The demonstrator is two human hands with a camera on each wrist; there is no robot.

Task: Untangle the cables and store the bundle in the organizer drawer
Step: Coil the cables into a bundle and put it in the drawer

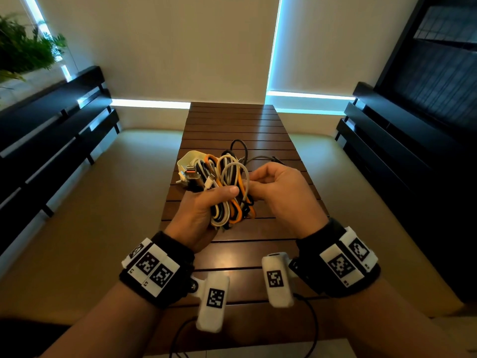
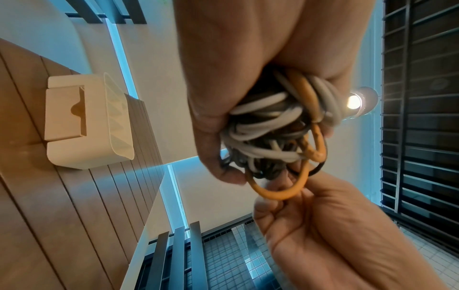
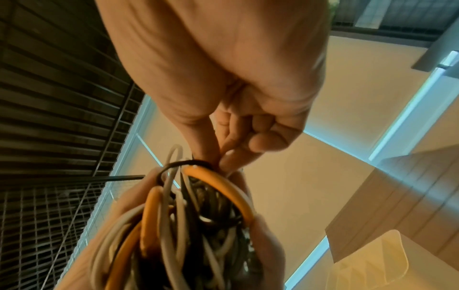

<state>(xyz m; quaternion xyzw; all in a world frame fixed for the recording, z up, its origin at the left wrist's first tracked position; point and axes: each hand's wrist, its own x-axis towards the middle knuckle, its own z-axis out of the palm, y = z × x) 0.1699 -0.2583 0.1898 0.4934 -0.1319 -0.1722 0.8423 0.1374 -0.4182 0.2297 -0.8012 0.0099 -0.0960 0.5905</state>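
Cable bundle (image 1: 229, 187) is sitting up in the air right now, over the middle of the slatted wooden table (image 1: 232, 125) I'm working above, not touching it. Going big to small: that long brown table is stretching away toward the wall, and the white organizer drawer (image 1: 189, 157) is standing on it just behind the bundle, its top open. Then the bundle itself, a mess of white, orange and black loops with a few plug ends sticking out on the left side. My left hand (image 1: 198, 213) is doing the gripping, fingers wrapped round the middle of the bundle with the thumb lying across the front. My right hand (image 1: 278, 195) is coming in from the side and pinching a strand at the bundle's right edge between thumb and fingertips (image 3: 227, 160); in the right wrist view it's looking like a thin black loop (image 3: 185, 163), but I can't tell for sure.
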